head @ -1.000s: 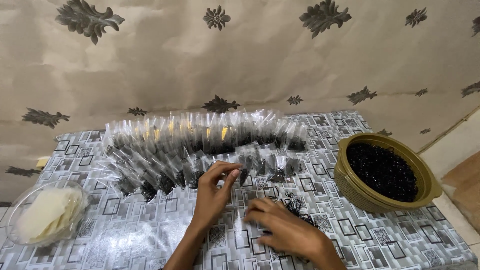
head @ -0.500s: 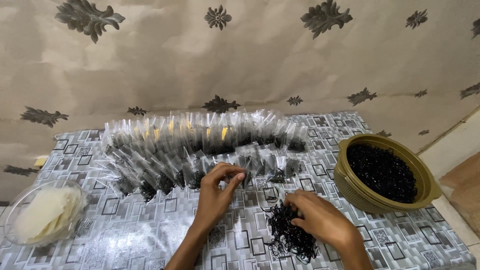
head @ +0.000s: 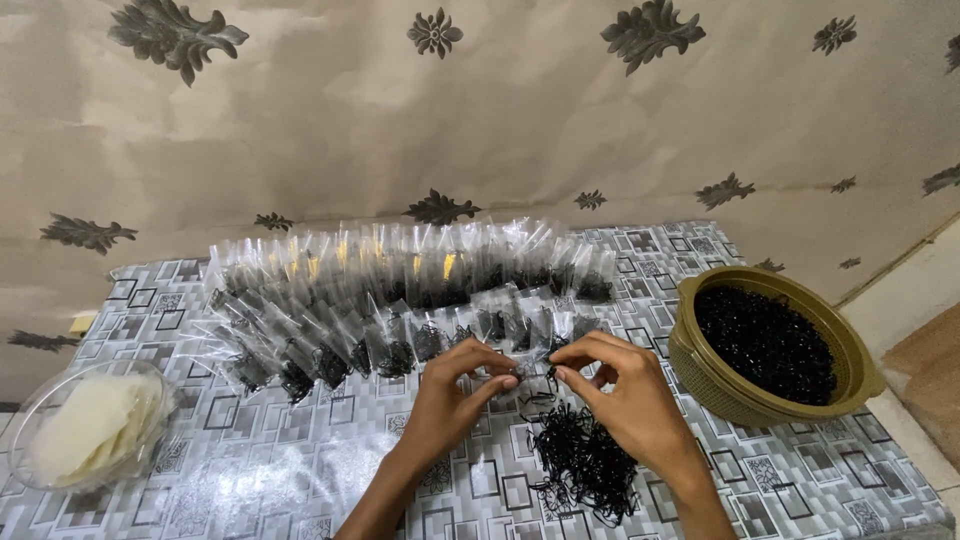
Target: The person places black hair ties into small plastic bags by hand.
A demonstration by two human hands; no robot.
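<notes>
Both hands pinch together: the left hand [head: 450, 395] and right hand [head: 625, 400] each keep a clenched grip on a small clear packet [head: 528, 368] between their fingertips. Just below the grip lies a loose pile of black bands [head: 580, 465] on the desk [head: 250, 470]; strands dangling from the packet could snag and spill.

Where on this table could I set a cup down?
Bare patterned cloth lies between the clear bowl and the left hand. It is crowded from the rows of small packets past both hands' loose black bands to the gold basket.
</notes>
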